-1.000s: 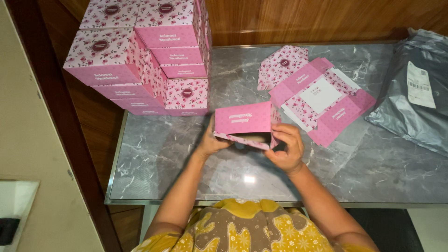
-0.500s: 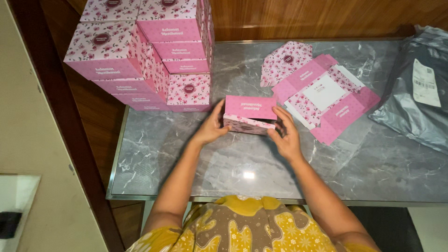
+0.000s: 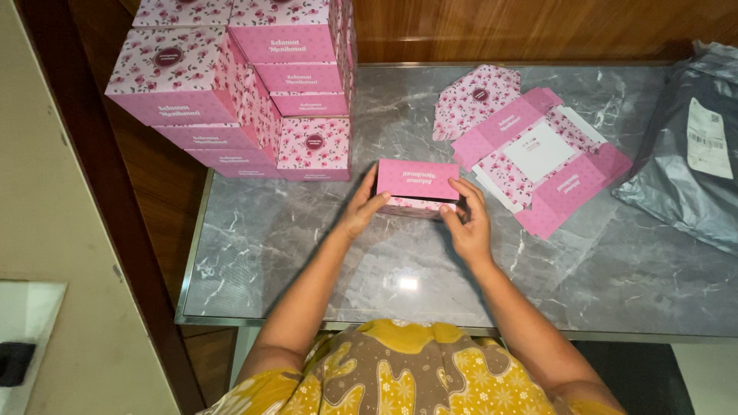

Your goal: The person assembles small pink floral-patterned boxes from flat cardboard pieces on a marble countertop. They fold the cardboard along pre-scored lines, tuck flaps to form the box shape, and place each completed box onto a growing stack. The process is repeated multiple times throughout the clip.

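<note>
On the marble table [image 3: 307,253], two hands, left hand [image 3: 360,211] and right hand [image 3: 467,223], clasp one pink box [image 3: 417,183] beside one flat stack [image 3: 538,157].

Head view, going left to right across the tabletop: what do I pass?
Stack of pink boxes → left hand → pink box being held → right hand → flat unfolded box blanks → grey mailer bag.

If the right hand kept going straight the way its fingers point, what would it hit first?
The right hand points up and slightly left, already touching the pink box. Past that lies bare marble table, probably; depth is unclear.
</note>
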